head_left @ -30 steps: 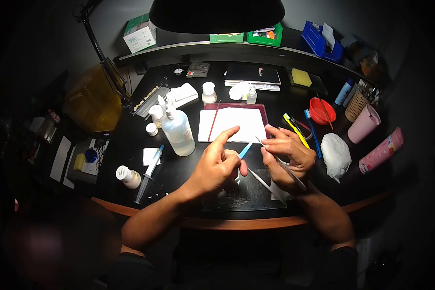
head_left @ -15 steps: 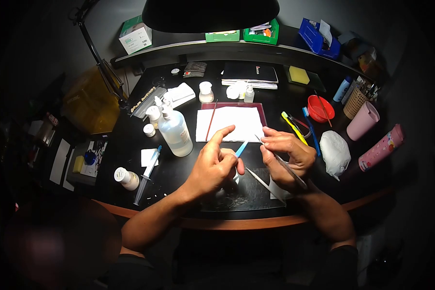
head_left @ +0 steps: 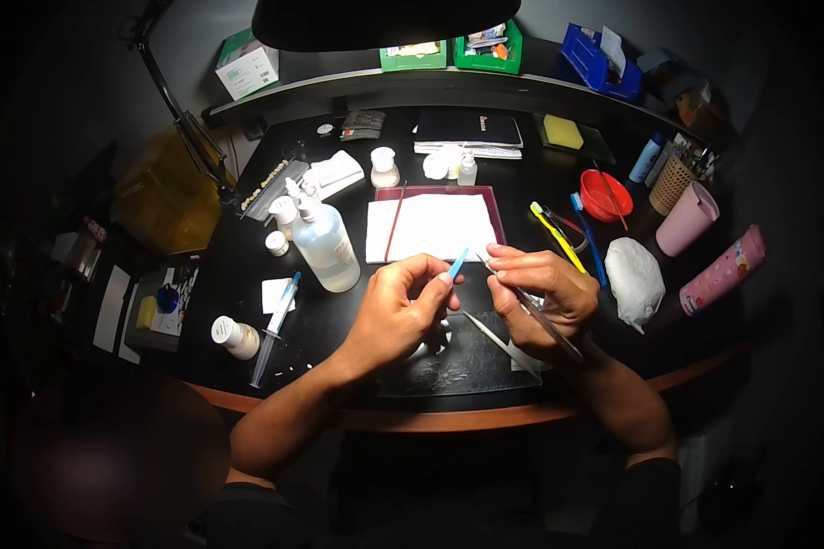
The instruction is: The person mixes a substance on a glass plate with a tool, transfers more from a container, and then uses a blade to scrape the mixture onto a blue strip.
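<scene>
Item: bench work at a dark desk (head_left: pixel 247 274), head view.

Left hand (head_left: pixel 398 311): fingers curled in, thumb and forefinger pinched on a thin blue-tipped tool (head_left: pixel 458 263), whose tip sticks up just past the fingertips.

Right hand (head_left: pixel 540 297): fingers clenched around a slim metal instrument (head_left: pixel 545 322) that runs down across the palm toward the wrist. Its forefinger and thumb pinch together close to the blue tip; whether they hold something small there is too fine to tell. A second metal rod (head_left: pixel 490 334) lies below the fingers, on or over the glass slab (head_left: pixel 458 366); contact with the hand is unclear.

Step in hand, as judged: fine two-handed work at the fingertips, the tools brought tip to tip. The next move likely calls for a steady, tiny motion of the fingertips only, wrists kept planted.

Surroundings: white cloth (head_left: pixel 430 229) just beyond the fingertips; clear bottle (head_left: pixel 325 242) to the left of the left fingers, near; syringe (head_left: pixel 276 316) farther left; toothbrushes (head_left: pixel 568 240) and white lump (head_left: pixel 636 279) to the right of the right fingers.

Room: free space lies below the fingers, over the slab; the desk's near edge (head_left: pixel 449 421) runs under the forearms.
</scene>
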The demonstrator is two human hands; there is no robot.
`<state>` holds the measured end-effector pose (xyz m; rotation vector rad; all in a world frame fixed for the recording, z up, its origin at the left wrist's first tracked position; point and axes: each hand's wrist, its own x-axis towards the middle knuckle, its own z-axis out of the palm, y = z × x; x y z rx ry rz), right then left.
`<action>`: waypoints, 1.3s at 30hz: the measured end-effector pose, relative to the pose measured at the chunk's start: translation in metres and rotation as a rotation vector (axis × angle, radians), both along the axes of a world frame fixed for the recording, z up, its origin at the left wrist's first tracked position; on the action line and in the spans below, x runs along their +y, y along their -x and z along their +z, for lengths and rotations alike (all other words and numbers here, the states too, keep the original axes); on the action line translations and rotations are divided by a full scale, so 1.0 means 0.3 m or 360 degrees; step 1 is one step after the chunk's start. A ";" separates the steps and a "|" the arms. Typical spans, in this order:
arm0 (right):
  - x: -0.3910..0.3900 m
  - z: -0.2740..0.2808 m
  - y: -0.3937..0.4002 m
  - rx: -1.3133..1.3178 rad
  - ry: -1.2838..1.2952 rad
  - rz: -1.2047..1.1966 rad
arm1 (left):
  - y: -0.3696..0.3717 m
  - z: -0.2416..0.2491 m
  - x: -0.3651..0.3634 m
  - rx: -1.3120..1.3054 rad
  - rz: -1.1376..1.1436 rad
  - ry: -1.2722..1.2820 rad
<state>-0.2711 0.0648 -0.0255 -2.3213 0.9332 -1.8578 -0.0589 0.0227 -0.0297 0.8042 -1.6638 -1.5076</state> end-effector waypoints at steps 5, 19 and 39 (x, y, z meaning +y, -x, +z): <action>-0.006 -0.013 -0.006 0.0115 -0.0028 0.0166 | -0.004 0.037 0.018 0.0051 -0.0113 -0.0271; 0.000 -0.008 -0.015 0.0060 -0.0088 0.0161 | -0.006 0.065 0.036 -0.0007 -0.0110 -0.0318; 0.005 -0.012 -0.007 0.0063 -0.0065 0.0065 | -0.001 0.003 0.012 -0.0221 0.0201 0.0483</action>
